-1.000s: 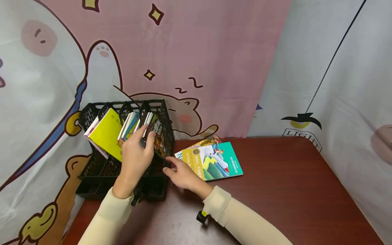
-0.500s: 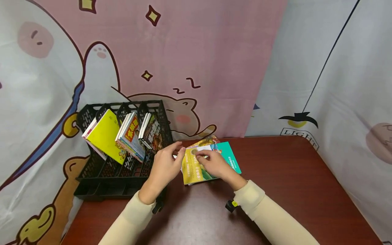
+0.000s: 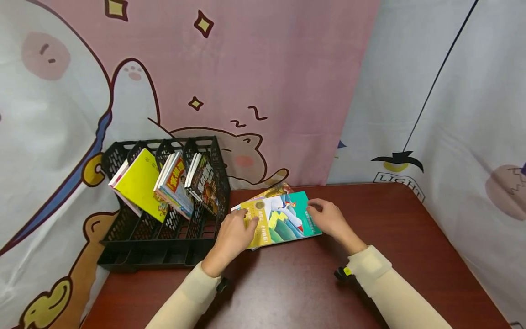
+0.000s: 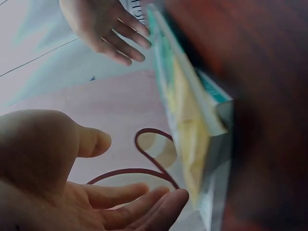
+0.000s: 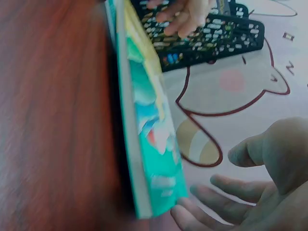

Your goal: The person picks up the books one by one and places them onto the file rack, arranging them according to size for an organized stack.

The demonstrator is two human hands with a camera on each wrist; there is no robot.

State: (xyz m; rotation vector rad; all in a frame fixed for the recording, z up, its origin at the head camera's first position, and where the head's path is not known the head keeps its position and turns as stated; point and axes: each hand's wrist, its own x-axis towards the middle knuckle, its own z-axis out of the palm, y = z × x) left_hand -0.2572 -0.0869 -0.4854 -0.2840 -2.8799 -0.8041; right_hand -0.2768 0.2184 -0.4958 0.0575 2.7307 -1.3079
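A picture book [image 3: 287,221] with a green, white and yellow cover lies on top of a small stack on the table. My left hand [image 3: 235,232] is at the stack's left end, its fingers loosely extended over the yellow part of the cover. At the opposite end is my right hand [image 3: 332,220], fingertips by the green corner. In the right wrist view, the fingers of the right hand [image 5: 250,192] are spread and reach the book's [image 5: 159,139] end. The left wrist view has the left hand [image 4: 96,187] with thumb and fingers apart, beside the yellow end.
To the left stands a black book rack [image 3: 156,249] with dividers. It holds a yellow book [image 3: 141,180], several thin books [image 3: 176,183] and a dark-covered book [image 3: 208,185], all leaning. A patterned cloth [image 3: 296,91] hangs behind the brown table [image 3: 296,292].
My left hand has left the books in the rack and come right to the stack. My right hand has moved right across the stack to its far end.
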